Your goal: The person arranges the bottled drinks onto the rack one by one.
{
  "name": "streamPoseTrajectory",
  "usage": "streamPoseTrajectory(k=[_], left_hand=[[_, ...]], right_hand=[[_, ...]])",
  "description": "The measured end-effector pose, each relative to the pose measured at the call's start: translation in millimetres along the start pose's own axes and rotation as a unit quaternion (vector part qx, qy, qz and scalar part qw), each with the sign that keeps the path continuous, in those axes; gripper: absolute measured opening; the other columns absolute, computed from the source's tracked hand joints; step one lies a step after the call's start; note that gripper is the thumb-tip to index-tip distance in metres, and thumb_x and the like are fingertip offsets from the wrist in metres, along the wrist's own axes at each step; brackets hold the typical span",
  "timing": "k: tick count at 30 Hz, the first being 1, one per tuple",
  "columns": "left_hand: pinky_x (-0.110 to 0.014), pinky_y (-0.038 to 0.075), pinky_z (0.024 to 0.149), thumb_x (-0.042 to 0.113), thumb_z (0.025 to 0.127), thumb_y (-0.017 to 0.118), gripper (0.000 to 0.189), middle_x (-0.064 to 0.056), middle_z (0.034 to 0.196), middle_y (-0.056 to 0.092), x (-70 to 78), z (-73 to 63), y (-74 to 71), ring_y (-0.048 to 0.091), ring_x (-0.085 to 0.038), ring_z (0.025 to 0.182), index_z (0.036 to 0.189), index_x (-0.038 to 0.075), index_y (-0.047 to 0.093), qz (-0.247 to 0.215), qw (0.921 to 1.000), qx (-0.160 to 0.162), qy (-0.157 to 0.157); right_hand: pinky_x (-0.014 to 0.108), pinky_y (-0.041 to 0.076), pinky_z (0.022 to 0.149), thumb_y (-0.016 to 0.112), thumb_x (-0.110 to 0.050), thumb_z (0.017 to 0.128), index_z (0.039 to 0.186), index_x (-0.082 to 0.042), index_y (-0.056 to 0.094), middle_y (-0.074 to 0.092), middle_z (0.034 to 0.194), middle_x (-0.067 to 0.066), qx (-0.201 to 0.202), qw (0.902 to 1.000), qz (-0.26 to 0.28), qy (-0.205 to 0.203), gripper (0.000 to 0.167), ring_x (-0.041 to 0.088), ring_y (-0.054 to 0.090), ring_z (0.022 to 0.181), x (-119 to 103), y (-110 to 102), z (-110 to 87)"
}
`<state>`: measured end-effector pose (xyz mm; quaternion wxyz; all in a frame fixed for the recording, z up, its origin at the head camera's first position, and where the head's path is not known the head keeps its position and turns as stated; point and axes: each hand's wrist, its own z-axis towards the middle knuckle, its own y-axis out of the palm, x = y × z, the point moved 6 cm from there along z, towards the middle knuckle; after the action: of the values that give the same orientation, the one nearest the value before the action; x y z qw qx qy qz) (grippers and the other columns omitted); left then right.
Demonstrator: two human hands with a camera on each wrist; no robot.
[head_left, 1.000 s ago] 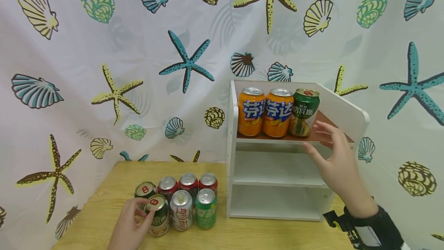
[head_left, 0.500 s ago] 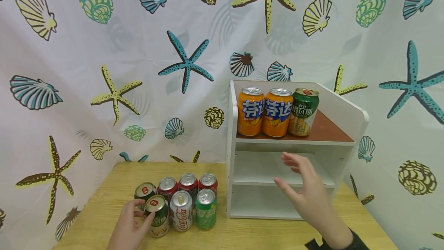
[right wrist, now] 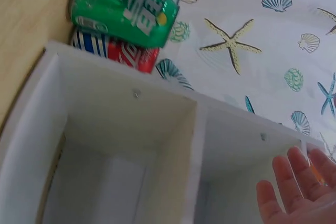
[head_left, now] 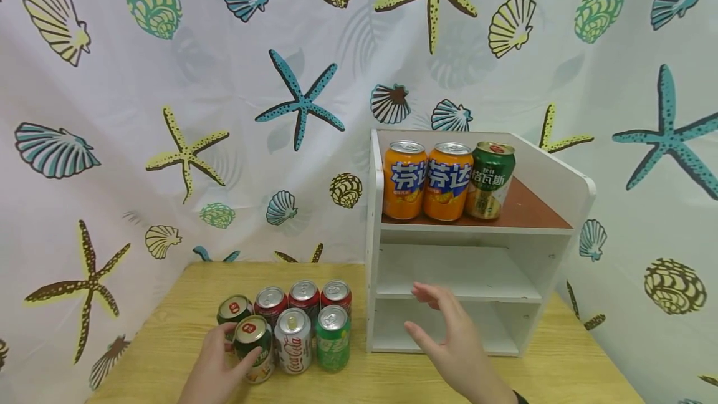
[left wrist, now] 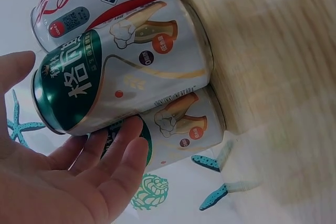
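The right hand [head_left: 457, 348] has come down and to the left since a second ago, from beside the top of the white shelf unit [head_left: 373, 267] to in front of its lower compartments; its thumb and fingers stand wide apart. The left hand [head_left: 215, 370] stays at the front green-and-white can [head_left: 255, 336] on the wooden table [head_left: 320, 385], but its thumb now reaches farther across the can's front than before. Its fingers are spread around the can, the thumb on one side and the fingers on the other, between it and the rear green can [head_left: 234, 308]; whether they press on it I cannot tell. The front can stands upright where it stood, just beside the white cola can [head_left: 293, 345], with a bright green can [head_left: 333, 341] to the right and three red cans [head_left: 303, 292] behind. On the top shelf, two orange cans [head_left: 404, 182] and a dark green can [head_left: 491, 182] stay in one row.
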<state>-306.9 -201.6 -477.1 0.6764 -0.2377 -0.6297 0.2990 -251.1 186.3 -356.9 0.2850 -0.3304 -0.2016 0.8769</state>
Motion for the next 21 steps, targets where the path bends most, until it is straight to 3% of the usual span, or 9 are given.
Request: streamPoseTrajectory(k=[7,11,16,21], left_hand=[[-0.054,0.054,0.095,0.052,0.091,0.075,0.087,-0.029,0.136,0.044,2.7,-0.7,3.4,0.058,-0.037,0.116,0.143,-0.007,0.037,0.017,0.9997,-0.003,0.016],[-0.061,0.051,0.1,0.05,0.091,0.076,0.087,-0.03,0.135,0.044,4.4,-0.9,3.9,0.057,-0.044,0.123,0.143,-0.008,0.037,0.026,0.9993,0.007,0.028],[-0.061,0.051,0.099,0.046,0.09,0.079,0.083,-0.028,0.132,0.044,7.4,-0.9,4.2,0.057,-0.044,0.123,0.143,-0.005,0.04,0.028,0.9985,0.021,0.041],[-0.06,0.054,0.094,0.045,0.088,0.081,0.082,-0.027,0.127,0.046,9.9,-0.5,4.4,0.061,-0.041,0.117,0.142,-0.002,0.042,0.034,0.998,0.038,0.039]], right_hand=[[0.035,0.054,0.097,0.081,-0.014,0.09,0.14,-0.014,0.055,0.061,0.13,-0.009,-0.031,0.9991,0.027,0.014,0.057,0.012,0.06,0.117,0.9,32.8,-8.7],[0.034,0.055,0.097,0.082,-0.014,0.089,0.14,-0.018,0.056,0.061,0.132,-0.009,-0.047,0.9969,0.05,0.038,0.057,0.011,0.06,0.118,2.2,50.0,-13.7],[0.039,0.055,0.1,0.082,-0.017,0.089,0.139,-0.018,0.058,0.063,0.133,-0.004,-0.068,0.9912,0.076,0.083,0.055,0.01,0.059,0.118,4.7,67.2,-18.7],[0.04,0.054,0.101,0.081,-0.023,0.091,0.139,-0.022,0.058,0.061,0.133,-0.013,-0.08,0.9877,0.085,0.104,0.053,0.009,0.059,0.118,5.2,74.3,-20.6]])
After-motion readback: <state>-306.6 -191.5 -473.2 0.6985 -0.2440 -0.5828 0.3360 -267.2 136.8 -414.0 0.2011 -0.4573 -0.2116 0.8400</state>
